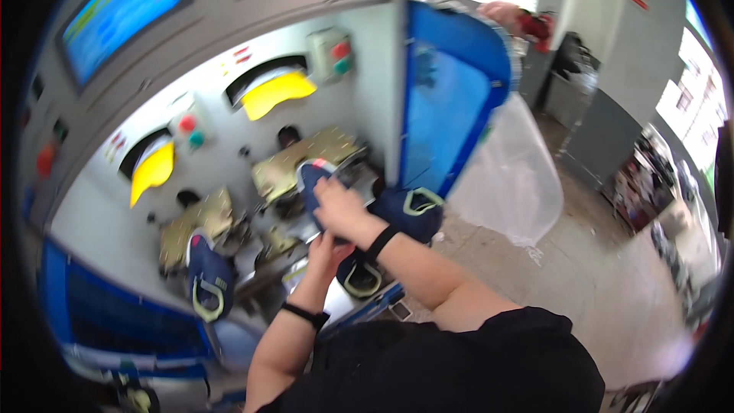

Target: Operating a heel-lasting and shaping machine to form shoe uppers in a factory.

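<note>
A navy shoe upper (309, 180) with a red spot at its toe stands before the right-hand machine fixture (300, 160). My right hand (342, 208) lies over its side, fingers bent onto the cloth. Below, my left hand (327, 254) grips its lower end; some of its fingers are hidden. Close by on the right is another navy shoe upper (417, 213) with a pale green collar edge. One more such upper (359, 275) lies under my right wrist, partly covered. At the left-hand fixture (196, 229) hangs a similar navy upper (210, 275).
Yellow flaps (279, 94) hang from slots in the machine's back wall, beside red and green buttons (341, 57). A blue-framed side panel (451, 99) bounds the work bay on the right. Beyond it hangs a clear plastic bag (508, 176). A screen (122, 15) sits upper left.
</note>
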`<state>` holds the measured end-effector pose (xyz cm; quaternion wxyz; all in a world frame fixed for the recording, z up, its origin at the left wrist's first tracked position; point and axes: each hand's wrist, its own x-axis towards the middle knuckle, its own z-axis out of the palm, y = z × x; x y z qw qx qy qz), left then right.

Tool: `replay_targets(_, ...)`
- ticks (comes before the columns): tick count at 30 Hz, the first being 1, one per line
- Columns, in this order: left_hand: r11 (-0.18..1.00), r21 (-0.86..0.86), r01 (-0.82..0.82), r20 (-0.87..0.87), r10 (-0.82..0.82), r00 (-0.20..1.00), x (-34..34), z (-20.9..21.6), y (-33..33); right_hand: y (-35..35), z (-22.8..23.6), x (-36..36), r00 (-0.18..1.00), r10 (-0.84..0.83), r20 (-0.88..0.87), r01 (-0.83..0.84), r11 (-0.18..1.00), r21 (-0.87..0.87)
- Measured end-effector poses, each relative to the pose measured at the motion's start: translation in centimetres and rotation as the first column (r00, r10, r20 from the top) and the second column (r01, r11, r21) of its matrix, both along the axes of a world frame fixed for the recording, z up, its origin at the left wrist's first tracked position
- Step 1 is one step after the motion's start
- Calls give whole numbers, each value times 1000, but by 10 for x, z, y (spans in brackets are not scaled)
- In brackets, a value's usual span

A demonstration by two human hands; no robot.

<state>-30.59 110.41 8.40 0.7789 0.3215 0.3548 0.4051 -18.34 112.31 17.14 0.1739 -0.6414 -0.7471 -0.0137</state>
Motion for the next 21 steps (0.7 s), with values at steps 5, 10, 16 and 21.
replay_targets(5, 998, -27, -56, -126, 52, 991, 2, 19, -3, 7, -12, -2, 998, -3, 68, 1, 1000, 25)
replay_targets(10, 995, -92, 39, -281, -64, 958, -22, 14, -15, -2, -11, -13, 996, 6, 89, -9, 999, 43)
replay_targets(16, 120, 383, 916, -915, -87, 394, -70, 199, -114, -9, -18, 3, 990, -30, 138, 26, 999, 36)
replay_targets(21, -862, -74, 501, -860, -199, -470, -97, 374, -175, -6, -6, -9, 993, -10, 120, 12, 1000, -18)
